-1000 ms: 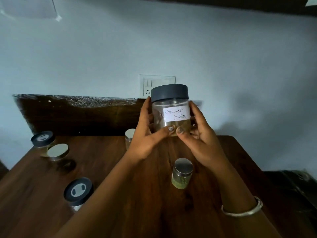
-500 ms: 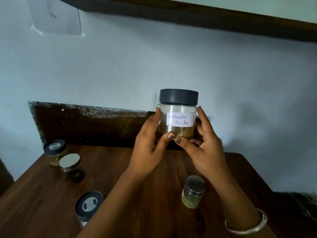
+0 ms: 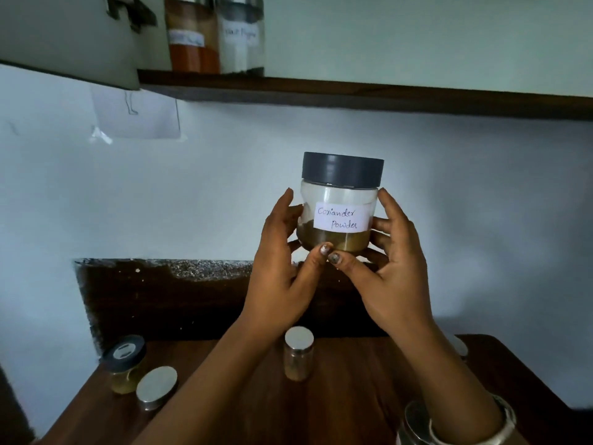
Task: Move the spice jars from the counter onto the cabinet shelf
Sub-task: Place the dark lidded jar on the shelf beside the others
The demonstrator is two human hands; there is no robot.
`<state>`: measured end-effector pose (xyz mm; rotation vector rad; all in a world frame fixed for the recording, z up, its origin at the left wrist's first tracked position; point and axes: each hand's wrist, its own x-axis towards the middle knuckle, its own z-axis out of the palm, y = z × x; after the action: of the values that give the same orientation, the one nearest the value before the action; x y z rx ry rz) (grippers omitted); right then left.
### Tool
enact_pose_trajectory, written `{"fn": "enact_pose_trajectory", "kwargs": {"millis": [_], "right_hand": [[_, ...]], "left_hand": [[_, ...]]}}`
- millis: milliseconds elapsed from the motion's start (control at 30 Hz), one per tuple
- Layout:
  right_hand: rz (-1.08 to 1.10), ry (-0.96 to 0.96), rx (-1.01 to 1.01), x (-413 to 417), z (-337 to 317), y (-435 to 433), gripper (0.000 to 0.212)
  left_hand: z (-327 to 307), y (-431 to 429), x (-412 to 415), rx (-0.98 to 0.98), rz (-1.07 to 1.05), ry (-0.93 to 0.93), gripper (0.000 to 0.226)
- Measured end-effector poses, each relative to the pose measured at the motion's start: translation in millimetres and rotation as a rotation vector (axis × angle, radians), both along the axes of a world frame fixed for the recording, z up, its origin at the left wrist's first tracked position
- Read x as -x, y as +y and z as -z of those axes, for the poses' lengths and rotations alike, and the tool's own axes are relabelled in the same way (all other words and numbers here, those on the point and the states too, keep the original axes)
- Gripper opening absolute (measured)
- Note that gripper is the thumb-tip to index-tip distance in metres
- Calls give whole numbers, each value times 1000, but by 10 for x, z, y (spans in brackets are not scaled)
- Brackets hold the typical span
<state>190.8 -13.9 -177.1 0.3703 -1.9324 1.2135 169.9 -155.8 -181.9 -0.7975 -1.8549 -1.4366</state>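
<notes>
Both left hand [image 3: 282,271] and right hand [image 3: 394,277] gripped coriander jar [image 3: 340,200], upright in the air between dark wood counter [image 3: 346,399] and shelf [image 3: 353,94]. Two labelled jars [image 3: 192,36] stood on shelf, small jars [image 3: 298,358] on counter. Pale wall [image 3: 160,203] behind.

The red-powder jar [image 3: 192,36] and the pale jar [image 3: 242,36] on the shelf [image 3: 385,97] are cut off at the lid by the upper edge, and their labels are too blurred to read; the cabinet door [image 3: 64,36] runs off the left and top edges. The fingers of the left hand [image 3: 282,268] and right hand [image 3: 394,274] pass out of sight behind the coriander jar [image 3: 340,207]; the right forearm hides all but a sliver of a steel lid [image 3: 459,346] on the counter [image 3: 353,412]; a steel-lidded jar [image 3: 415,423] behind the wrist is cut off by the bottom edge, so its contents cannot be told.
</notes>
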Motion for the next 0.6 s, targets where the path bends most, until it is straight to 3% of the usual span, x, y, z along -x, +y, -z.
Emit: {"fn": "enact_pose_trajectory", "kwargs": {"millis": [300,600], "right_hand": [[-21,206,58,736,-918,-141,79],[31,380,17,1437,-1655,-345,68]], "left_hand": [[-844,-48,679,5,-157,139,78],[-1666,-105,1311,-50,-263,258,55]]}}
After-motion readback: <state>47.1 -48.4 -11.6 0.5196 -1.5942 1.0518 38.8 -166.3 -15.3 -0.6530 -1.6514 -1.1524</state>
